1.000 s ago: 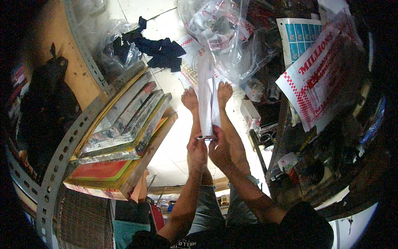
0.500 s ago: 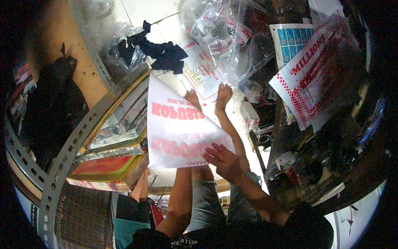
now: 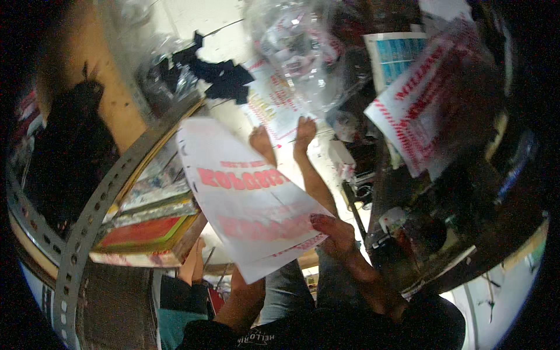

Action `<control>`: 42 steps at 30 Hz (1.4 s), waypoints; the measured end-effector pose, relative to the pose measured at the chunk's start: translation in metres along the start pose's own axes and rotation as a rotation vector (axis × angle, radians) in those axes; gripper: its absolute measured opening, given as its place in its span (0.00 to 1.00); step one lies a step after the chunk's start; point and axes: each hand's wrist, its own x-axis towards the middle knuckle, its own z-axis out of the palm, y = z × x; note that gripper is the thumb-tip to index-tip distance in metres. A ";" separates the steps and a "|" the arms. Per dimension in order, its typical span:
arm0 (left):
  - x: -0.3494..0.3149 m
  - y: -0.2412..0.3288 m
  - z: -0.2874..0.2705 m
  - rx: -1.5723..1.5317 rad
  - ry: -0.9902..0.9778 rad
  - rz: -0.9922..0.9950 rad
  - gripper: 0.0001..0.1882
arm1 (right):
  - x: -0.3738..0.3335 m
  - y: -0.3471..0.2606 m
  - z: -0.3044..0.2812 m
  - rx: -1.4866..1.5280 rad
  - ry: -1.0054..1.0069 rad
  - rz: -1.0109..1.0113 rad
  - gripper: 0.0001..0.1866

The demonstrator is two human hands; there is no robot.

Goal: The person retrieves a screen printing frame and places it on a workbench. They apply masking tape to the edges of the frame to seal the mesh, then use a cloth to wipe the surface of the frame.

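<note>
A thin white sheet (image 3: pixel 233 204) with red printed lettering spreads in front of me, its far left corner raised and its near corner hanging over my lap. My right hand (image 3: pixel 337 236) is closed on the sheet's right edge, thumb and fingers pinching it. My left hand is hidden under the sheet; only its forearm (image 3: pixel 239 300) shows, coming up from below. I cannot make out what those fingers do.
On the left stand stacked frames, one with a red panel (image 3: pixel 140 231), beside a perforated metal rail (image 3: pixel 87 227). Bare feet (image 3: pixel 304 133) rest by a printed sheet on the floor (image 3: pixel 274 99). Dark cloth scraps (image 3: pixel 224 76) and clear plastic (image 3: pixel 321 70) lie beyond. More red-printed sheets (image 3: pixel 408 111) are at right.
The white sheet has swung left and nearer, its near corner dropping over my left forearm. My right hand has moved slightly right, from lying on the sheet to pinching its edge.
</note>
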 end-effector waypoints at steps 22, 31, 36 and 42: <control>-0.113 0.036 0.071 0.486 0.069 0.525 0.25 | -0.008 0.055 -0.088 0.362 0.748 0.714 0.17; -0.200 0.133 0.081 1.299 -0.365 0.930 0.02 | 0.056 -0.005 -0.051 1.006 0.568 0.975 0.41; -0.255 0.141 0.081 1.488 -0.277 0.755 0.19 | 0.091 0.033 -0.055 1.554 -0.212 0.793 0.38; -0.271 0.114 0.029 1.711 -0.198 0.855 0.04 | 0.123 -0.037 -0.066 0.985 -0.107 0.670 0.26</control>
